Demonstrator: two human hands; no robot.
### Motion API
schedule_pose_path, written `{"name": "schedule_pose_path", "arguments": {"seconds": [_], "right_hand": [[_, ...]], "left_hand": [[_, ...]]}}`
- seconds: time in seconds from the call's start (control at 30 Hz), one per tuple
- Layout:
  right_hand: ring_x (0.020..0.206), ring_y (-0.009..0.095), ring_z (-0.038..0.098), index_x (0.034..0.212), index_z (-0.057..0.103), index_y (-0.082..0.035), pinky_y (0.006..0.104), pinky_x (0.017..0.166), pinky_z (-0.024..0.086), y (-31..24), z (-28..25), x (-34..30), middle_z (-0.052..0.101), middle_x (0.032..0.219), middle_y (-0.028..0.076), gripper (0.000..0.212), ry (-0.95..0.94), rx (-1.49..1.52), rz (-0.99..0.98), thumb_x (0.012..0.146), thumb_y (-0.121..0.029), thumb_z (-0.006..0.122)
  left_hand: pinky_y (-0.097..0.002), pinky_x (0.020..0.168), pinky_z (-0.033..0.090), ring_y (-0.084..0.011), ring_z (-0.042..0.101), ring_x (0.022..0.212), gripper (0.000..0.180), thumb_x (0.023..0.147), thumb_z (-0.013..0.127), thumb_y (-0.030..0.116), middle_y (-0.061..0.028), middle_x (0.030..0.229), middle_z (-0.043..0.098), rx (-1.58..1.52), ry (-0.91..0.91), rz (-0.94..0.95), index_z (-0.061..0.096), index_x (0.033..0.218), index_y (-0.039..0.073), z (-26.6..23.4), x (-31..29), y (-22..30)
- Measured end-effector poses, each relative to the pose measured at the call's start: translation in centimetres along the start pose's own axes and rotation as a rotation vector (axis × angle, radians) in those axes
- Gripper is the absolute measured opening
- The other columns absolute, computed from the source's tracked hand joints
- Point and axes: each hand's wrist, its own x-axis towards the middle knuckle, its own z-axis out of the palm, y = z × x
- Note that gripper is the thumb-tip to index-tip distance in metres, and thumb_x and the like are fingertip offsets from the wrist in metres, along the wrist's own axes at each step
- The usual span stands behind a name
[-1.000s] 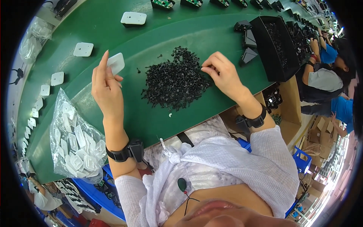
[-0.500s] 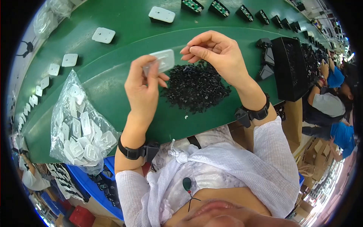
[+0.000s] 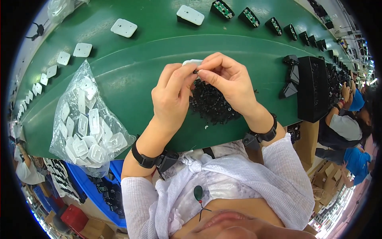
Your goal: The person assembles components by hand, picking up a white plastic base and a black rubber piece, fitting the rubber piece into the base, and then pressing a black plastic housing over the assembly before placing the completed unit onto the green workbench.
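My left hand point(image 3: 172, 91) is closed on a white plastic cover point(image 3: 192, 62), mostly hidden behind the fingers. My right hand point(image 3: 229, 79) meets it, thumb and forefinger pinched on a small black part point(image 3: 195, 72) at the cover's near side. The part's exact shape is too small to make out. Both hands are raised over a heap of tiny black parts point(image 3: 215, 104) on the green table point(image 3: 135, 85). Left of them lies a clear plastic bag point(image 3: 89, 123) full of similar white covers.
A curved row of white-topped housings point(image 3: 124, 28) runs along the far left. Black housings with green circuit boards point(image 3: 249, 17) continue it rightward. At right stand black angled pieces point(image 3: 292, 71) and a black box point(image 3: 313, 89). A blue bin point(image 3: 91, 191) is below left; people work at far right.
My hands have come together, bringing the cover in my left hand against the fingertips of my right. The view has shifted slightly, so the table items appear displaced.
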Motion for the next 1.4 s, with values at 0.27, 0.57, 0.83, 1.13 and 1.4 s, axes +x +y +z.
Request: {"name": "schedule_pose_path", "arguments": {"seconds": [0.27, 0.57, 0.83, 1.13, 1.4], "right_hand": [[0.074, 0.009, 0.056, 0.093, 0.06, 0.001, 0.0208, 0.066, 0.047, -0.5, -0.2, -0.2, 0.06, 0.088, 0.005, 0.01, 0.056, -0.091, 0.176, 0.087, -0.004, 0.066], [0.073, 0.006, 0.054, 0.092, 0.06, 0.0, 0.0187, 0.063, 0.043, -0.3, -0.4, -0.3, 0.06, 0.089, 0.004, 0.011, 0.066, 0.008, 0.146, 0.086, -0.006, 0.067], [0.077, 0.007, 0.057, 0.091, 0.061, 0.0, 0.0209, 0.07, 0.048, -0.4, -0.6, -0.1, 0.06, 0.088, 0.002, 0.008, 0.098, -0.443, 0.03, 0.086, -0.004, 0.066], [0.079, 0.01, 0.061, 0.091, 0.057, 0.002, 0.0217, 0.07, 0.052, 1.2, -0.1, -0.1, 0.06, 0.086, 0.005, 0.014, 0.101, -0.115, 0.134, 0.085, -0.004, 0.068], [0.068, 0.002, 0.036, 0.102, 0.059, -0.007, 0.0152, 0.057, 0.031, 0.0, -1.3, 0.2, 0.048, 0.087, -0.005, 0.032, 0.153, -0.61, -0.154, 0.077, -0.015, 0.077]], "left_hand": [[-0.0268, 0.053, 0.052, -0.0192, 0.063, 0.063, 0.027, 0.076, 0.06, -0.013, -0.0109, 0.087, 0.06, 0.161, -0.002, 0.114, 0.063, 0.099, 0.001, 0.1, -0.3, -0.7], [-0.0271, 0.065, 0.055, -0.0163, 0.066, 0.076, 0.03, 0.087, 0.054, -0.009, -0.0102, 0.094, 0.062, -0.347, 0.04, -0.293, 0.054, 0.116, -0.001, 0.9, -0.3, 0.7], [-0.0261, 0.075, 0.054, -0.018, 0.067, 0.084, 0.012, 0.093, 0.051, -0.003, -0.0102, 0.097, 0.061, -0.526, -0.071, -0.433, 0.052, 0.105, -0.004, 0.6, -0.5, 0.1], [-0.0251, 0.073, 0.054, -0.0161, 0.064, 0.08, 0.006, 0.091, 0.056, -0.002, -0.0089, 0.097, 0.056, -0.29, -0.028, -0.204, 0.055, 0.095, -0.005, 0.4, -0.6, -0.3], [-0.0258, 0.07, 0.053, -0.0149, 0.064, 0.077, 0.007, 0.093, 0.055, 0.001, -0.0092, 0.096, 0.058, -0.595, -0.076, -0.385, 0.054, 0.097, -0.004, -0.1, -0.1, 0.1]]}}
